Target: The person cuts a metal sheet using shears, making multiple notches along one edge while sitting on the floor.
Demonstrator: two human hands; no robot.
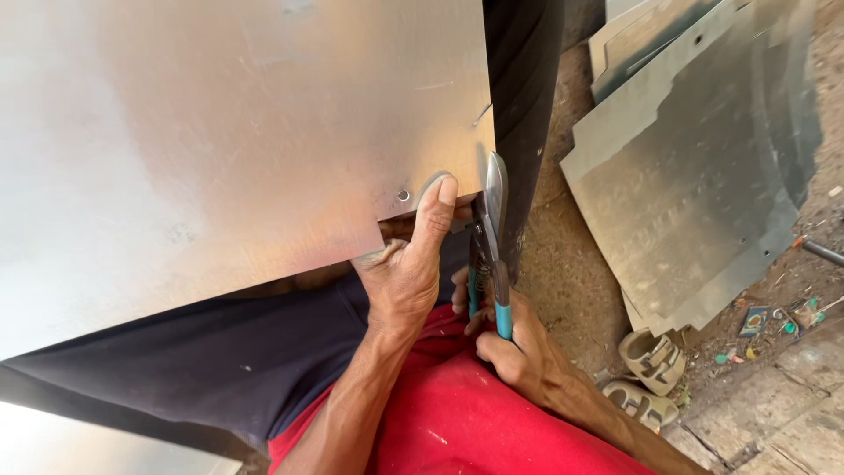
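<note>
Bare forearms, red and navy clothing

Red garment (457,422) sits at 6 o'clock; navy cloth (220,361) spreads toward 8 o'clock; both forearms unsleeved.

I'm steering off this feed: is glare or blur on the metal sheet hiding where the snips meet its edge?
Head view: soft glare washes the big metal sheet pale at upper left; the corner by the left hand and snips stays sharp. Right hand evenly lit. Stacked sheets show dull sheen, no blur.

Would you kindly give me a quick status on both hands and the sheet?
Left hand gripping metal sheet at its lower corner, thumb on top. Right hand shut on teal-handled snips, blades at sheet edge. Cut sheets and sandals lie alongside.
</note>
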